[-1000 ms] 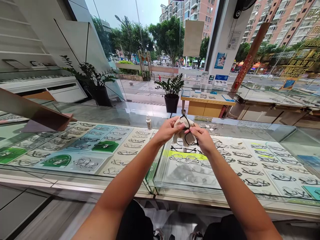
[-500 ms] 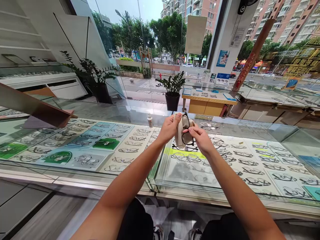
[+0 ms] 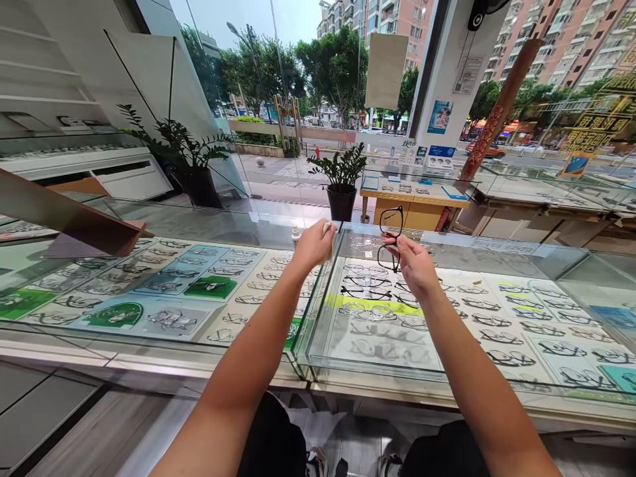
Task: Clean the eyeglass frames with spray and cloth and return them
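Note:
My right hand [image 3: 415, 264] pinches a pair of black-framed glasses [image 3: 391, 221] at the bridge, with the frame turned upright above the glass counter. To its left, my left hand [image 3: 316, 245] is closed on a pale cloth [image 3: 328, 230], of which only a small part shows between the fingers. The two hands are apart. Just behind my left hand stands a small white bottle [image 3: 295, 233], partly hidden by it. Rows of glasses [image 3: 377, 311] lie inside the display case below the hands.
The glass counter [image 3: 318, 361] runs across in front of me. A brown panel [image 3: 74, 209] juts in from the left. Beyond the counter stand a potted plant [image 3: 342, 185] and a wooden display table [image 3: 417, 199]. Another plant [image 3: 199, 172] is at the left.
My hands have separated. My left hand has moved left with the cloth, now bunched up; my right hand has moved right with the glasses, which are off the cloth.

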Available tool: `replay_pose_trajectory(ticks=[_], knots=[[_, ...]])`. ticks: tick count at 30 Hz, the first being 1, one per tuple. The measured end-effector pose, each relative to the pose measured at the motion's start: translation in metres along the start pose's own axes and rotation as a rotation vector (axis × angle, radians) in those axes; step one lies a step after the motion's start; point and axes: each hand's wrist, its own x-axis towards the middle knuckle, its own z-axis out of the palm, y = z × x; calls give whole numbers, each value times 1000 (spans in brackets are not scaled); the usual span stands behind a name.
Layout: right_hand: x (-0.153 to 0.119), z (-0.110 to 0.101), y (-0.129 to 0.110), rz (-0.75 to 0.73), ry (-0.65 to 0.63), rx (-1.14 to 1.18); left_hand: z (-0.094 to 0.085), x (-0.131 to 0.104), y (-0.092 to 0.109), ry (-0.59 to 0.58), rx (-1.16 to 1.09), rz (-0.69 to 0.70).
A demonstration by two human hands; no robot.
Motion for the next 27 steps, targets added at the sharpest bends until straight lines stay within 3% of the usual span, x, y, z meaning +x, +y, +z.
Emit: replay_pose_trajectory(ticks=[3,7,10,12,14,17,19,22,27], knots=[[1,-2,-1,11,14,46,-3,4,-15,-33,441,-72],[3,-7,0,-16,17,-5,3,2,-24,-77,590,-145],[5,-13,-1,-52,-21,-104,10,-3,-19,-74,700,-104],[6,-17,-3,-83,-60,-213,16,-8,-12,-37,785,68],[6,-20,-6,-115,-99,-352,23,-12,-5,37,812,353],[4,-21,-12,-163,-154,-536,33,-18,2,112,726,769],[3,-19,-15,-181,-196,-591,39,-22,4,107,681,942],[2,-18,-18,-182,-245,-600,45,-26,4,58,641,1052],[1,-22,-23,-138,-279,-585,44,-28,6,37,582,1074]])
